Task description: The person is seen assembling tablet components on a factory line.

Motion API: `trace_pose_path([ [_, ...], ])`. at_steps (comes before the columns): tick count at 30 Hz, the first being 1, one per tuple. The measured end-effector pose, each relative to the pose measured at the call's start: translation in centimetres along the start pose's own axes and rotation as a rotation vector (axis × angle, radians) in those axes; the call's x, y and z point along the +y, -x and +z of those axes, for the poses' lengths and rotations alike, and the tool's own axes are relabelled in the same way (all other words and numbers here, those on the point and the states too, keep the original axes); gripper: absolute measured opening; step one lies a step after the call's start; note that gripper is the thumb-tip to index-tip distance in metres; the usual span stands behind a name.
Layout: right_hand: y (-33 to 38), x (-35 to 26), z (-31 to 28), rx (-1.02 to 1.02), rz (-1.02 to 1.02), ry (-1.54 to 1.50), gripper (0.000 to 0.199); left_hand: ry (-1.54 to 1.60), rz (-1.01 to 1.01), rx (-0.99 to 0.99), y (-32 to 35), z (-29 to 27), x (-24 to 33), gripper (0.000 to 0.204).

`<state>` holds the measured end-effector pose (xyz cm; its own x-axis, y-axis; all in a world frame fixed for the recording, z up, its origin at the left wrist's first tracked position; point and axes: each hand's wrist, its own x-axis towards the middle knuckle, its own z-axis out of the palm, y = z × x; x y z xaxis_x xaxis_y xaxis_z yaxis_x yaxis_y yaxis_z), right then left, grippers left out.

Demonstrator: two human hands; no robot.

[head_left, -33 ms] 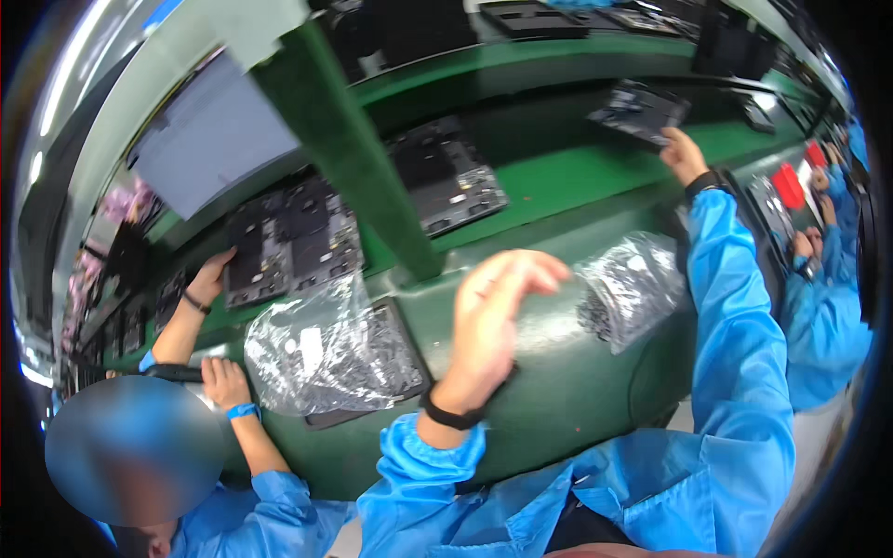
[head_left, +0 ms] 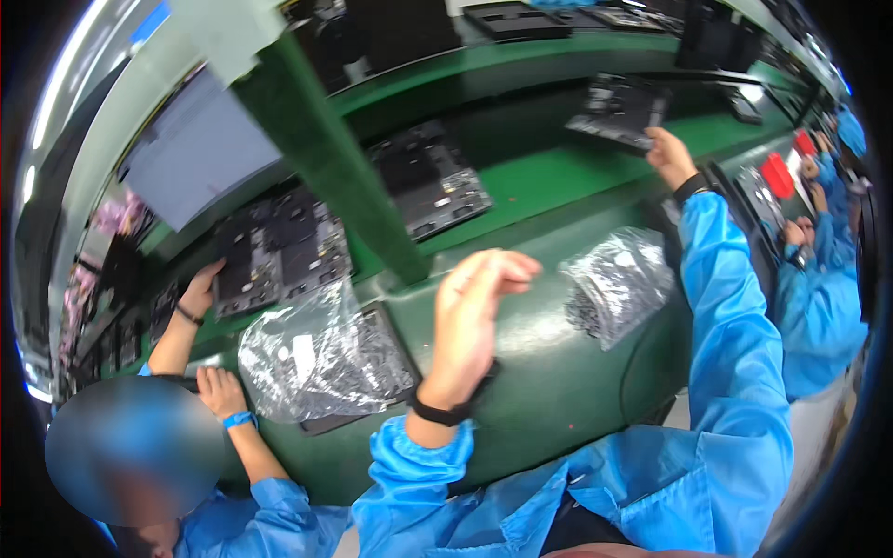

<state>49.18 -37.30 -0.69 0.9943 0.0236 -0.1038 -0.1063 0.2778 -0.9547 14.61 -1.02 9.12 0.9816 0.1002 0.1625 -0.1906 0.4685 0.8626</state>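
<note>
At the far right of the bench, my right hand (head_left: 670,156) is closed on the near corner of a dark laptop chassis (head_left: 616,113), a flat unit with small parts on it. The chassis is tilted over the green shelf; whether it touches the shelf I cannot tell. My left hand (head_left: 473,312) is raised over the middle of the bench, its fingers stretched out and slightly bent, with nothing seen in it. Between my arms lies a clear plastic bag (head_left: 621,284) full of small dark parts. Another laptop chassis (head_left: 430,177) rests on the shelf behind the green post.
A green post (head_left: 339,153) rises from the bench front. Left of it lie more chassis (head_left: 279,246) and a large clear bag (head_left: 302,358) on a dark panel. A co-worker's hand (head_left: 221,392) is beside that bag. Other workers and a red object (head_left: 778,177) are at the right.
Most of the scene has shifted slightly left in the picture. My right hand still grips the laptop chassis, and my left hand keeps its raised pose.
</note>
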Motion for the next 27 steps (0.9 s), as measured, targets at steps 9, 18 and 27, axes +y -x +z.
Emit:
trace_pose_path([
  [9, 28.0, -2.7, 7.4, -0.375, 0.108, -0.064, 0.045, -0.247, -0.253, 0.020, 0.7, -4.3, -3.5, 0.044],
  [18, 39.6, 3.7, 7.4, -0.481, 0.419, -0.028, 0.060, 0.211, -0.459, 0.110, 8.5, -5.5, -4.6, 0.033],
  [27, 41.7, 6.7, 8.9, -0.428, 0.432, -0.171, 0.062, 0.155, -0.530, 0.137, 10.4, -5.3, -4.2, 0.043],
])
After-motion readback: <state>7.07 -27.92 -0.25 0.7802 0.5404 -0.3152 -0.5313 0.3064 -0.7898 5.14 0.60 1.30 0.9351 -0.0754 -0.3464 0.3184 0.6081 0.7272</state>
